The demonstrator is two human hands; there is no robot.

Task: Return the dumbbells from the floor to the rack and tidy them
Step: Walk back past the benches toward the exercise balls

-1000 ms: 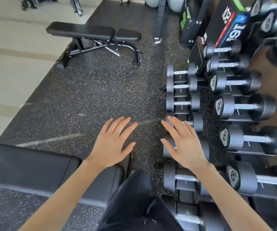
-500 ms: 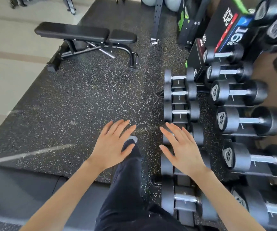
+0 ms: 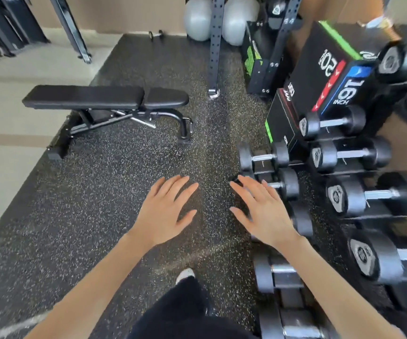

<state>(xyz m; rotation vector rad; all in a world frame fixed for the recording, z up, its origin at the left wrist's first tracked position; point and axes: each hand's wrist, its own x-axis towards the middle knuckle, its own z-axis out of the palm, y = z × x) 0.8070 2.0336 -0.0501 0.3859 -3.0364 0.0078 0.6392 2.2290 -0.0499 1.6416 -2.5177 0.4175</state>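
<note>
My left hand (image 3: 167,211) and my right hand (image 3: 262,211) hover palm-down over the speckled rubber floor, fingers spread, holding nothing. A dumbbell rack runs down the right side: a lower row of small black dumbbells (image 3: 263,159) and an upper row of larger ones (image 3: 373,194). My right hand hangs in front of the lower row and hides part of one dumbbell. A small dumbbell (image 3: 156,35) lies on the floor far off, near the back wall.
A black adjustable bench (image 3: 104,99) stands ahead to the left. A rack upright (image 3: 216,45) and two grey exercise balls (image 3: 197,18) are at the back. Black plyo boxes (image 3: 329,77) stand beside the rack. My dark trouser leg and shoe (image 3: 185,275) are below.
The view has moved forward and tilted up; the near bench at lower left has dropped out of sight and the far bench looks closer. Both hands stay open and empty.
</note>
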